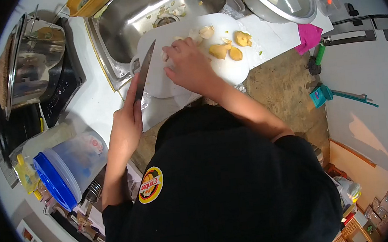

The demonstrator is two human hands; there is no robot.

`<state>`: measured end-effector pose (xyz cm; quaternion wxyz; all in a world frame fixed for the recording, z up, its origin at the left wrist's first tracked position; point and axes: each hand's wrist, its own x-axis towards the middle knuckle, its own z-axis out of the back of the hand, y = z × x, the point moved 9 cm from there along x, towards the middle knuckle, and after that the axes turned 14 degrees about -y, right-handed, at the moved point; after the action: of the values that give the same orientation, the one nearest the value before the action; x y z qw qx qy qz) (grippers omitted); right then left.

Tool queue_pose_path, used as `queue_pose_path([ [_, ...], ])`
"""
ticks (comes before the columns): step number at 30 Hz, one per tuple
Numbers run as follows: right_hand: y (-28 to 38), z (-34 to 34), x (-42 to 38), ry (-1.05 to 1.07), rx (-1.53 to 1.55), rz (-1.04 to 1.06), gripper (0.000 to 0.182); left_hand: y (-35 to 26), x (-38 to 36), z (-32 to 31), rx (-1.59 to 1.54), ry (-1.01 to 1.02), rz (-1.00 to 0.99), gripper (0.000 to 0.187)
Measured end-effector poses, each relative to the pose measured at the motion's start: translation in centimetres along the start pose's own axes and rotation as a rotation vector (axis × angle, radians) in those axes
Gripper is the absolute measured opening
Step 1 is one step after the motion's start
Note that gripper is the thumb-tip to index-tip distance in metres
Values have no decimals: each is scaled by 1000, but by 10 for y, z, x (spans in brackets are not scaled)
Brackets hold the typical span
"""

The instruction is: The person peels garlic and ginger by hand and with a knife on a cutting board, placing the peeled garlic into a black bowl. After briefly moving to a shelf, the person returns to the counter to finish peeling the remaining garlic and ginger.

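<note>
My left hand (pixel 127 117) is closed around the handle of a knife (pixel 145 74), its blade pointing up and away along the left side of a white cutting board (pixel 156 85). Over the board, my right hand (pixel 186 64) has its fingers curled down, with a small pale piece partly hidden at the fingertips. I cannot make out what that piece is. Just beyond the hand lie pale peeled pieces (pixel 206 32). Yellow-brown knobbly pieces (pixel 219 51) that look like ginger rest on the board's right side.
Behind the board is a steel sink (pixel 122 35) with scraps around its drain. A large metal bowl (pixel 307 14) stands at the back right. On the left are a steel pot (pixel 37 65) on a black cooker (pixel 62 86) and a blue-lidded plastic container (pixel 54 181).
</note>
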<state>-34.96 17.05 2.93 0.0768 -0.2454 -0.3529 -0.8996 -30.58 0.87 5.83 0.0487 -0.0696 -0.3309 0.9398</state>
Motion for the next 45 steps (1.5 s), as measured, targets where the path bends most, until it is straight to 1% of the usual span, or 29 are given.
queue_pose_path([
  [1,-2,-6,4,17,-36,31,35,1,2,1,-19,-25,3,56],
  [3,-3,-19,7,53,-108,93,37,-1,6,-1,-88,-132,-82,57],
  [4,-6,-14,8,3,-55,64,38,4,8,-5,-76,-86,20,59],
  [7,-21,14,9,-134,95,-35,40,10,23,-21,59,-215,-101,59],
  [9,-35,42,13,-217,185,-113,41,7,33,-35,190,-222,-97,58],
  [10,-45,54,13,-248,193,-191,41,7,37,-39,255,-225,-93,58],
  [11,-56,68,14,-279,200,-270,41,7,39,-43,226,-205,-98,57],
  [12,-53,75,14,-138,178,-306,40,6,43,-47,198,-184,-108,55],
  [15,-35,74,-5,79,9,-119,41,4,44,-48,36,-118,-111,53],
  [16,-31,70,-12,118,-40,-78,41,2,43,-46,-35,-92,-107,52],
  [19,-32,62,-25,48,-126,-22,46,-13,24,-31,-174,-20,-157,50],
  [20,-33,58,-26,51,-144,-32,45,-17,18,-27,-131,48,-115,50],
  [23,-36,59,-23,-31,-156,-117,43,-7,3,-28,-31,137,-86,52],
  [26,-24,67,-17,-116,-273,-24,43,2,-6,-24,-52,141,-31,51],
  [29,-13,65,-26,22,-146,-5,40,11,-19,-18,-108,232,113,53],
  [32,-23,42,-49,134,59,-58,38,17,-35,-21,-223,347,221,54],
  [35,-27,28,-54,216,-8,-203,35,24,-43,-29,-210,348,222,55],
  [38,-29,23,-53,175,11,-284,34,22,-47,-30,-194,366,214,56],
  [41,-33,23,-49,50,101,-336,36,14,-51,-28,-170,376,192,57],
  [44,-40,20,-50,23,129,-422,35,9,-56,-26,-127,404,199,58],
  [45,-39,20,-50,19,151,-415,34,7,-56,-25,-108,414,192,58],
])
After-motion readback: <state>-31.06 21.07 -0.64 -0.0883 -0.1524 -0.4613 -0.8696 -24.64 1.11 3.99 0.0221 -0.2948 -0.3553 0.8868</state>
